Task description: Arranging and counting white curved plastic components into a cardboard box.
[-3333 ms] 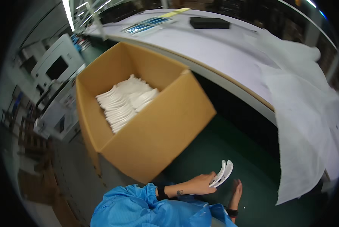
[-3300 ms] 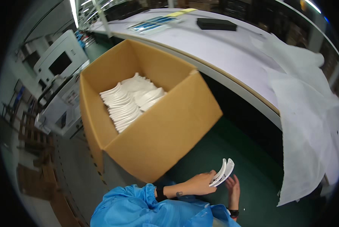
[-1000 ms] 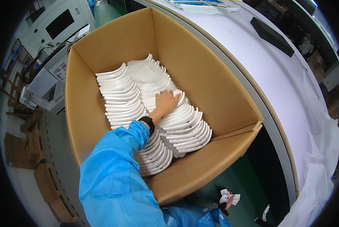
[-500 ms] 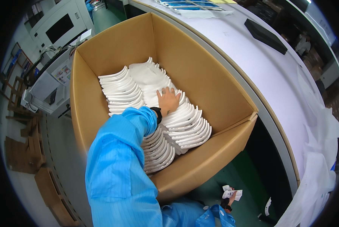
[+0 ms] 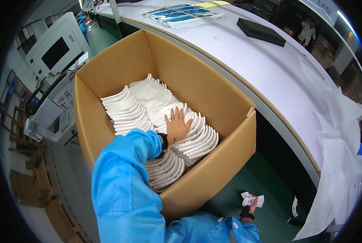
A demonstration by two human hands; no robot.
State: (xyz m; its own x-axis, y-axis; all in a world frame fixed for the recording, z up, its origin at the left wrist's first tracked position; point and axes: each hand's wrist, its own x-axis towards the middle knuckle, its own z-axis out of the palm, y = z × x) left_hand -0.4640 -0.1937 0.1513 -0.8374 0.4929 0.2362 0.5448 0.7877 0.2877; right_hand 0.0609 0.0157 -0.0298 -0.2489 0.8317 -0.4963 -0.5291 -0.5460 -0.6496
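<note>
A deep cardboard box (image 5: 201, 190) holds curved white pieces (image 5: 128, 115), nested closely in rows. A flat white sheet (image 5: 152, 94) lies among them toward the far end. My left hand (image 5: 177, 126) rests palm down on the right-hand row, fingers spread, a black band at its wrist. Low on the right, outside the box, my right hand (image 5: 253, 207) hangs with its fingers around white printed paper (image 5: 258, 201), which looks folded or crumpled. A dark band sits on that wrist too.
Right of the box runs a long white-topped table (image 5: 254, 69) bearing a black slab (image 5: 261, 32) and blue-and-silver packs (image 5: 177, 14). White sheeting (image 5: 330, 162) hangs over its near end. A curved white piece (image 5: 295, 206) is low beside the table. A white machine (image 5: 53, 48) stands left.
My left hand has shifted back along the row toward me and its fingers have spread wider. The view has tilted, so the box appears lower. My right hand still holds the paper.
</note>
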